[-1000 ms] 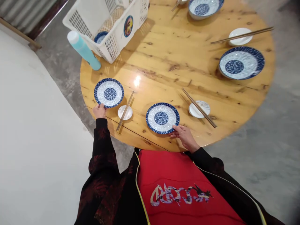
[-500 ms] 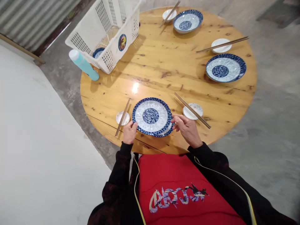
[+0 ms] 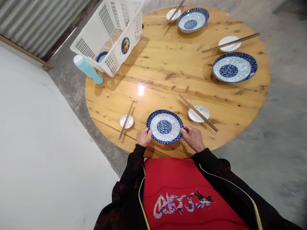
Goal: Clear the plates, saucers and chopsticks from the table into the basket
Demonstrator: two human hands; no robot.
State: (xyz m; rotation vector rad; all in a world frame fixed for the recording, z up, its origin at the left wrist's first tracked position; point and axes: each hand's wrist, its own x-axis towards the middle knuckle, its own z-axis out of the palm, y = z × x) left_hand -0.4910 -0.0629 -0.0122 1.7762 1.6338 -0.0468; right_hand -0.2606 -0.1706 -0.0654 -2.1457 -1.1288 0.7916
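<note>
1. Leftmost, a turquoise bottle [image 3: 88,70] stands beside the white basket [image 3: 119,57] on the wooden table [image 3: 163,86].
2. Nearer, chopsticks [image 3: 126,119] lie across a small saucer [image 3: 129,122]; the plate that sat left of it a second ago has gone from there.
3. The left hand [image 3: 144,137] pinches the near-left rim of the blue-rimmed plate [image 3: 164,127], at the table's near edge.
4. That plate has just been brought over the other one, so the pair seemingly handles as a single stack; the lower plate is hidden, and I can't tell whether they're lifted.
5. The right hand [image 3: 193,138] grips the right rim, just below another saucer [image 3: 203,111].
</note>
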